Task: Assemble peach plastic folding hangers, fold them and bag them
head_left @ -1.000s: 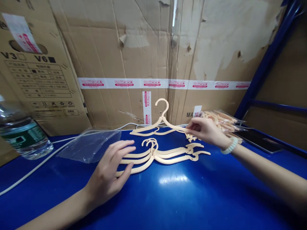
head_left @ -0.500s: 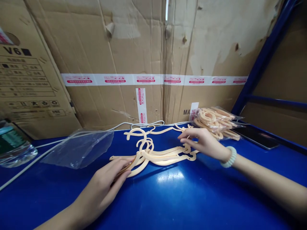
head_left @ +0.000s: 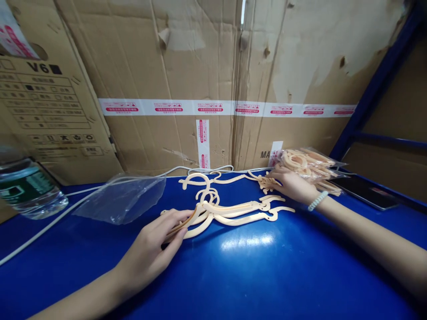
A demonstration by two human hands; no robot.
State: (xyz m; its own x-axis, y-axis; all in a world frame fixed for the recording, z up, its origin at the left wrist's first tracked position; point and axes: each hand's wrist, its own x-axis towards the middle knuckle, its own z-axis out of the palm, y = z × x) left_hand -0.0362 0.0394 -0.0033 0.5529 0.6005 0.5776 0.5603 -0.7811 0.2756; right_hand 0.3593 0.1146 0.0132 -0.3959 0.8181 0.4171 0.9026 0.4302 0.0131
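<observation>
A small stack of cream plastic hangers (head_left: pixel 233 211) lies on the blue table (head_left: pixel 253 275). My left hand (head_left: pixel 156 244) pinches the left arm ends of that stack between thumb and fingers. Behind it one more cream hanger (head_left: pixel 216 178) lies flat near the cardboard wall. My right hand (head_left: pixel 293 184), with a pale bead bracelet at the wrist, rests on this hanger's right end with its fingers curled over it. The hand sits right beside a clear packet of more hangers (head_left: pixel 308 165).
An empty clear plastic bag (head_left: pixel 123 200) lies at left, with a water bottle (head_left: pixel 28 189) beyond it and a white cable (head_left: pixel 50 224) across the table. Cardboard boxes (head_left: pixel 187 84) form the back wall. A dark phone (head_left: pixel 367 191) and blue shelf frame (head_left: pixel 373 89) are at right.
The hanger my right hand held upright a second ago was laid flat. That hand touched the stack, then moved back right to the far hanger's end. My left hand closed on the stack's left ends.
</observation>
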